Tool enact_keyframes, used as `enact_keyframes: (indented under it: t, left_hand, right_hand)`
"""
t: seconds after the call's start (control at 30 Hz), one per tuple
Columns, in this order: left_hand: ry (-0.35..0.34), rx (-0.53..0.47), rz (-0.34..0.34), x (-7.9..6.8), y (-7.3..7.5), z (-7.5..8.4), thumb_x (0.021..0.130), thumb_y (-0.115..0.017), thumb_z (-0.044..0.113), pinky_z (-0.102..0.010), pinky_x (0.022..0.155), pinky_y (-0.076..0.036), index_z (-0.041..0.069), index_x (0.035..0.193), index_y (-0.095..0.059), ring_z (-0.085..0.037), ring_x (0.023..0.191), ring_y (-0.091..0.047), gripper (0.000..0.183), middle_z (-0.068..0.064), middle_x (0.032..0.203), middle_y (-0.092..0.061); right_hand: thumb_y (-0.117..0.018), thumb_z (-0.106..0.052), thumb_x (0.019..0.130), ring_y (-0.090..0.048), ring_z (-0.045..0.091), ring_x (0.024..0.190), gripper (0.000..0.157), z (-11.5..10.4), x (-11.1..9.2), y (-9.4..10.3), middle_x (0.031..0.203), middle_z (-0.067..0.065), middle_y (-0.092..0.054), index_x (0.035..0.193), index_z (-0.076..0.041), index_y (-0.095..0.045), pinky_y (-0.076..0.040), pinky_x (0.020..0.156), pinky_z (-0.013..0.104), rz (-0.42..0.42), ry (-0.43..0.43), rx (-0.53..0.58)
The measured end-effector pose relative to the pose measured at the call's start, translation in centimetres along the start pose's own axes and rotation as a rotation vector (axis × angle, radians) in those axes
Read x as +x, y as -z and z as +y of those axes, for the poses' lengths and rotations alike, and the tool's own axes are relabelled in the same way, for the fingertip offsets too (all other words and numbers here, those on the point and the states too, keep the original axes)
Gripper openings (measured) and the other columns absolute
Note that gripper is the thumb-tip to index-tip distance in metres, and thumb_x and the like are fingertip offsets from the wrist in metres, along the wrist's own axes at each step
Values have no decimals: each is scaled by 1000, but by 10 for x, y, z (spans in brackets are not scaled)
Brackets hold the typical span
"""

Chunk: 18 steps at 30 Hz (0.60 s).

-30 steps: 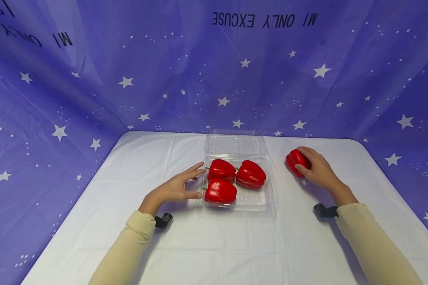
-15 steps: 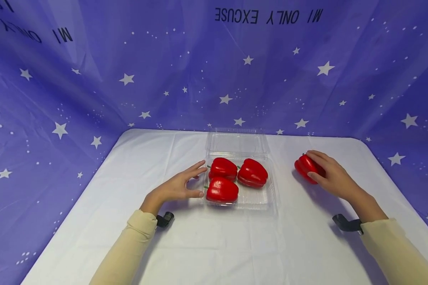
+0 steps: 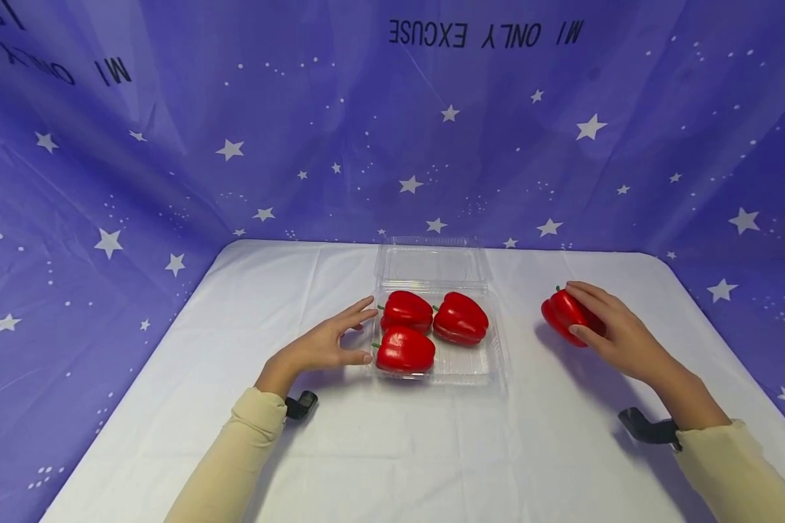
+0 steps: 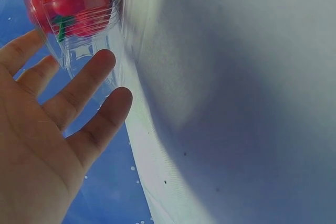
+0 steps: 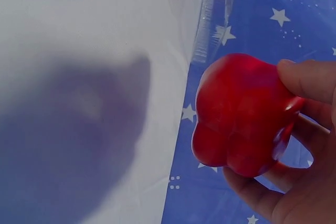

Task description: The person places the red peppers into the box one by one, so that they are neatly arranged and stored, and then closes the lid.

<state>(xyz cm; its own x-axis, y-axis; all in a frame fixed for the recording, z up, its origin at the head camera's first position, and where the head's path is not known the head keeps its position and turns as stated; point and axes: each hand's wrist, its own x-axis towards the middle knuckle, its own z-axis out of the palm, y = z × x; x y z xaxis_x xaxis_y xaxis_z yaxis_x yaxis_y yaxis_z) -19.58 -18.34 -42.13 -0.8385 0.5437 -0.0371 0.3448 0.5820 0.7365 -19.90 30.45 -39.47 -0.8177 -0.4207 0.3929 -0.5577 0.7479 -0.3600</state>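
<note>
In the head view my right hand [image 3: 624, 338] grips a red bell pepper [image 3: 565, 314] between thumb and fingers, to the right of a clear plastic clamshell box [image 3: 464, 367]. The right wrist view shows that pepper's lobed underside [image 5: 239, 119] held off the white cloth. Three more red bell peppers lie in the box: one at back left [image 3: 407, 311], one at front left [image 3: 404, 351], one at right [image 3: 461, 319]. My left hand [image 3: 320, 343] is at the box's left side, fingers spread and relaxed, holding nothing; whether the fingertips touch the box I cannot tell.
The box's lid [image 3: 432, 263] lies folded back toward the far table edge. A white cloth covers the table [image 3: 392, 450]. Behind and beside it hangs a blue curtain [image 3: 340, 131] with white stars.
My right hand has moved right and toward me with the bell pepper in its grip, lifting it off the table. The left hand and the box stay where they were.
</note>
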Motion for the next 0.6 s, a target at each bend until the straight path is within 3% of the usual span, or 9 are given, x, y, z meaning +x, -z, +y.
enact_keyframes:
  t: [0.23,0.33,0.43,0.5,0.6]
  left_hand:
    - [1,-7,-9,0,-1,0,85,-77,27,-56,115,-38,11,153,-38,-36,139,-48,80,-3,169,-16]
    - [-4,3,-9,1,-1,0,85,-77,28,-56,116,-37,11,153,-38,-35,140,-48,81,-3,169,-16]
    - [-3,1,0,1,-1,0,85,-77,28,-56,116,-37,10,153,-38,-35,139,-48,81,-2,169,-16]
    - [-1,-8,0,0,-1,-1,85,-77,27,-56,116,-37,10,153,-37,-36,140,-47,81,-3,169,-16]
    - [2,-11,-5,0,1,-1,85,-77,26,-56,115,-38,11,153,-37,-36,139,-48,81,-3,169,-16]
  right_hand:
    - [-78,-1,80,-50,42,122,68,-4,-6,2,144,19,-50,143,-5,-51,-54,82,66,0,-10,-17]
    - [-79,-1,79,-53,39,121,70,-4,-8,2,144,17,-51,143,-7,-51,-59,90,33,13,-4,-33]
    - [-79,-2,78,-53,36,120,73,-7,-6,2,144,15,-51,145,-10,-51,-39,90,2,22,13,-32]
    - [-80,-1,78,-53,36,121,73,-10,-5,2,145,14,-51,145,-10,-51,-28,89,-4,25,21,-15]
    - [-80,0,77,-51,33,122,74,-17,-3,2,147,12,-51,145,-11,-51,-28,89,-6,32,30,-9]
